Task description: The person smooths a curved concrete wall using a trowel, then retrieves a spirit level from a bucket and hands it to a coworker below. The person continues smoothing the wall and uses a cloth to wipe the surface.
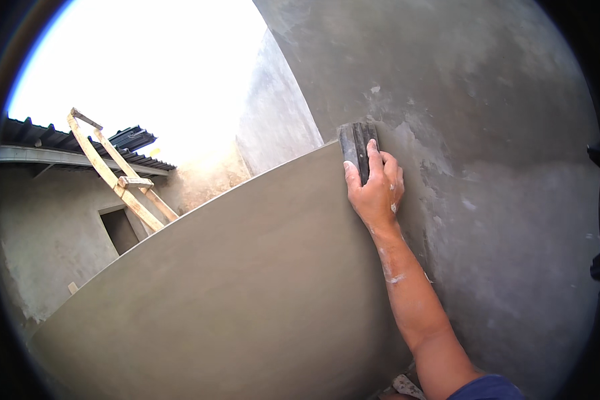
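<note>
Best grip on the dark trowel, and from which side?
Probably the trowel by the ridged strip down its back, from its lower end: the flat face appears turned to the plaster. The right hand holds it so, thumb left, fingers right.

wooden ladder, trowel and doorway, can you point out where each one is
Wooden ladder [135,182]: head view, on its lower visible rung.
Trowel [361,151]: head view, on its dark middle strip.
Doorway [120,231]: head view, on the dark opening.
</note>
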The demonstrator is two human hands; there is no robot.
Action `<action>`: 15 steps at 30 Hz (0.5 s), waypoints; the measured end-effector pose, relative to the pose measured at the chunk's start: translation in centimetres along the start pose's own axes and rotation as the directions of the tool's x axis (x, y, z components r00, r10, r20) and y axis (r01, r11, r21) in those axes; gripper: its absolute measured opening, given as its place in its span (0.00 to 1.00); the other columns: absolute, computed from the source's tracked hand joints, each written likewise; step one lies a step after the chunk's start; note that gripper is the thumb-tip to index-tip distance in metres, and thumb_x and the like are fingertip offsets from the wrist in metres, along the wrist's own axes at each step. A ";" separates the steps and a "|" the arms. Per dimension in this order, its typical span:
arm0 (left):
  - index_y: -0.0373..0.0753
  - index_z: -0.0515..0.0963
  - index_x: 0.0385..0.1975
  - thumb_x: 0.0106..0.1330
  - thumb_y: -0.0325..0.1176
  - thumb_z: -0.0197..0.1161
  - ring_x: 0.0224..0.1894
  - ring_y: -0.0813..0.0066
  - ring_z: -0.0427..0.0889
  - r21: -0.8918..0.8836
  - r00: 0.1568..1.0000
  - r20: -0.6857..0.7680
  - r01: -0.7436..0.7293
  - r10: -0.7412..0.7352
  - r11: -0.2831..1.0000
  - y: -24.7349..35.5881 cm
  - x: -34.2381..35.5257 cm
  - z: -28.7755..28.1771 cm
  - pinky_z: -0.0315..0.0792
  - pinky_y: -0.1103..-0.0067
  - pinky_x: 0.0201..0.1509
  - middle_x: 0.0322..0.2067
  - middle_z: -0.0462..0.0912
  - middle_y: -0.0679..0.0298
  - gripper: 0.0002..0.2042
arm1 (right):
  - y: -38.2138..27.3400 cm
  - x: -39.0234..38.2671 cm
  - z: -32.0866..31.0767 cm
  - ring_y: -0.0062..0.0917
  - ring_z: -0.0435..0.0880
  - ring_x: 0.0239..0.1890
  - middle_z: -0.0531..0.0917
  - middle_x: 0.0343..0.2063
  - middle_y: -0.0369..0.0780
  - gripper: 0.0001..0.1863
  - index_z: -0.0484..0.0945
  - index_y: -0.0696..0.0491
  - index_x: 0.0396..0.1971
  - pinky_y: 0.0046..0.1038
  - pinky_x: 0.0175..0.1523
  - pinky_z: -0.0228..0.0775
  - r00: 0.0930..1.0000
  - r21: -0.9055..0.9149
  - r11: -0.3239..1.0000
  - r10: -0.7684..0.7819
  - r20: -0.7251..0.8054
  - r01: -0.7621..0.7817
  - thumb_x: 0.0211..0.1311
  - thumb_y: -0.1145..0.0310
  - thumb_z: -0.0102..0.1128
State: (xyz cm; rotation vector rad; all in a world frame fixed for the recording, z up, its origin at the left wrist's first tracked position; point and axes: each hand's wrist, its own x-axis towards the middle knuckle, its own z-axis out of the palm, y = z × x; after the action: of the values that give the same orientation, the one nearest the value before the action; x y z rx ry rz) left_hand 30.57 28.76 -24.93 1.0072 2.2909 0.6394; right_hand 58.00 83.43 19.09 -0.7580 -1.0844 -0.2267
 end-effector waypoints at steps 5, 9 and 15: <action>0.44 0.82 0.68 0.76 0.47 0.70 0.69 0.55 0.81 0.014 0.999 -0.054 -0.008 0.008 1.000 2.4 -0.8 -0.8 0.73 0.65 0.74 0.64 0.85 0.49 0.24 | 1.1 -3.3 -1.0 0.50 0.81 0.56 0.81 0.56 0.51 0.36 0.78 0.56 0.70 0.48 0.60 0.76 0.995 -0.044 0.996 0.078 0.069 -0.075 0.68 0.53 0.73; 0.44 0.82 0.67 0.76 0.47 0.70 0.65 0.53 0.84 -0.051 0.998 -0.060 -0.025 0.022 0.998 3.9 -1.3 -1.2 0.75 0.65 0.71 0.62 0.87 0.48 0.24 | 5.9 -11.9 -4.4 0.51 0.82 0.56 0.82 0.55 0.53 0.36 0.77 0.58 0.70 0.48 0.60 0.77 0.992 -0.073 0.997 0.033 0.118 -0.025 0.67 0.56 0.74; 0.44 0.81 0.68 0.75 0.50 0.68 0.65 0.42 0.82 0.012 0.984 -0.125 -0.123 0.123 0.992 5.3 -3.2 -2.1 0.75 0.58 0.71 0.61 0.86 0.46 0.26 | 9.0 -19.7 -12.6 0.53 0.80 0.57 0.80 0.55 0.54 0.39 0.72 0.59 0.70 0.51 0.61 0.76 0.942 0.010 0.995 0.095 0.321 -0.104 0.63 0.58 0.76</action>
State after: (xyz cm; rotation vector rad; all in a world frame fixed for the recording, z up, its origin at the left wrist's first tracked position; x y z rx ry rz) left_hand 33.70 29.14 -19.18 1.1470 2.3524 0.7688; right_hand 62.29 78.05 -4.94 -0.8422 -1.3496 -0.0009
